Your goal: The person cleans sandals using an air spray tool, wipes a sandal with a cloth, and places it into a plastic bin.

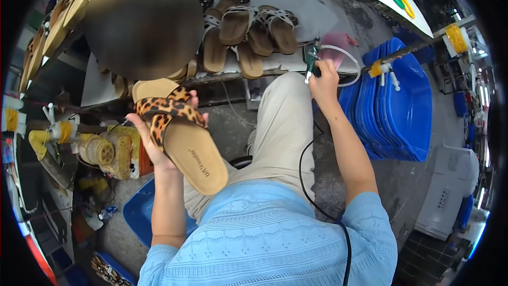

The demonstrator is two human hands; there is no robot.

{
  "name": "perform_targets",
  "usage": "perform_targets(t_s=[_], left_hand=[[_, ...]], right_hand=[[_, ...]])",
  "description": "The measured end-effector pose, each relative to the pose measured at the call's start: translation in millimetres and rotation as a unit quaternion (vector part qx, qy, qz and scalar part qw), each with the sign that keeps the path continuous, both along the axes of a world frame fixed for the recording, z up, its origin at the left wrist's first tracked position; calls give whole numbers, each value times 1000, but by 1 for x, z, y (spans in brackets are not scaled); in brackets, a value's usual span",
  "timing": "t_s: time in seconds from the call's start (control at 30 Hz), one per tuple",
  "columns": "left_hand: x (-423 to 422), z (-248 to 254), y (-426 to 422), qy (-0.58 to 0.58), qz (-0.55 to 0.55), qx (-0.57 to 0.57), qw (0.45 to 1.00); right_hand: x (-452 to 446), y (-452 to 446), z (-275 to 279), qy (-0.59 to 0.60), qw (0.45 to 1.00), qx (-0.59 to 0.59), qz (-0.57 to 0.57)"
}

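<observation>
My left hand [153, 145] grips a leopard-print sandal [197, 159] with crossed straps and a tan footbed. The footbed faces up, tilted toward my lap, with lettering near its heel end. My fingers curl round the strap side and the thumb lies along the other edge. Over to the right, my right hand [324, 80] is closed round a small green hand tool [312, 58] with metal ends. A whitish hose [344, 50] loops beside it; where it joins is unclear. Just beyond both hands, several sandals [248, 37] with black-and-white straps lie piled on a covered shelf.
Stacked blue plastic bins [407, 100] stand on the floor at right. Yellow machinery [106, 151] is at left, above another blue bin [138, 212]. More sandals [63, 13] line the upper-left rack. A black cable [301, 164] crosses my body. A blurred disc hides part of the shelf.
</observation>
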State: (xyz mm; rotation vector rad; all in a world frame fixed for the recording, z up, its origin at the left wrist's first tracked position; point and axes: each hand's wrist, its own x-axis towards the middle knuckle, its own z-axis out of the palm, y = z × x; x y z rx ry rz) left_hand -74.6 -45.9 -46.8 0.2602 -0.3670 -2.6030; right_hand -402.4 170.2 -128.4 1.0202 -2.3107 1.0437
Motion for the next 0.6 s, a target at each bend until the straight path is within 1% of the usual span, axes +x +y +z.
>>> perform_targets(t_s=[0.07, 0.13, 0.2, 0.27, 0.3, 0.33, 0.4, 0.5, 0.6], left_hand=[[2, -3, 0, 0, 1, 13, 1000], [5, -6, 3, -25, 23, -11, 999], [5, -9, 7, -37, 30, -8, 999], [5, -13, 10, -51, 34, -2, 998], [3, -17, 10, -52, 32, -5, 998], [2, -18, 13, -51, 31, -5, 998], [-2, -20, 17, -45, 32, -6, 998], [-6, -23, 20, -28, 26, -21, 999], [-12, -26, 20, -47, 30, -9, 998]], right_hand=[[-40, 2, -16, 34, 999, 18, -33], [-77, 4, -20, 19, 997, 10, -73], [-119, 7, -23, 32, 988, 58, -137], [-172, 12, -44, 58, 986, 17, -159], [-203, 23, -56, 95, 981, 72, -150], [-211, 27, -53, 53, 974, 113, -188], [-245, 38, -73, -65, 939, 183, -283], [-272, 51, -99, -121, 920, 184, -323], [-252, 41, -86, -117, 959, 18, -257]])
